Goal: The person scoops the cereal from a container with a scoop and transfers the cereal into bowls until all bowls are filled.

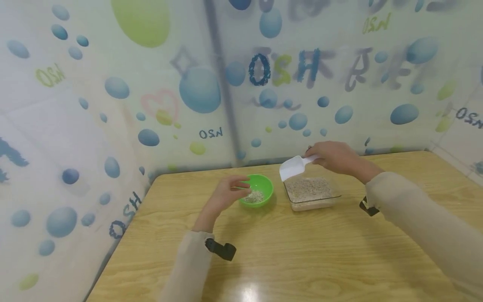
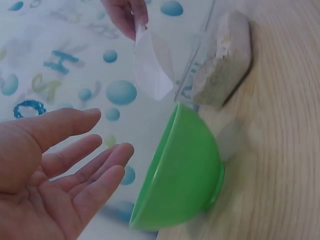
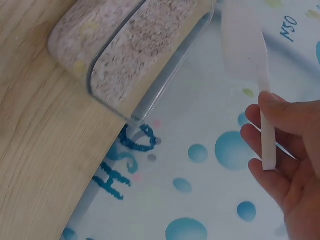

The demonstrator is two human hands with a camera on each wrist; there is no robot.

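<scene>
Left hand (image 2: 45,195) hovering relaxed and empty, I'm gripping the likely light, stiff scoop (image 1: 292,168) by its handle (image 3: 268,142) with my right hand (image 1: 333,157).

Person in long beige to off-white sleeves, plain: left sleeve (image 1: 189,266), right sleeve (image 1: 419,222) — soft fabric, cuffs ending at the wrists. Left hand (image 1: 225,193) and right hand (image 1: 333,156) bare. Black strap (image 1: 213,246) at left cuff, small blocky black unit (image 1: 228,251) on it. Right cuff — angular black band (image 1: 370,208), partly hidden by sleeve.
</scene>
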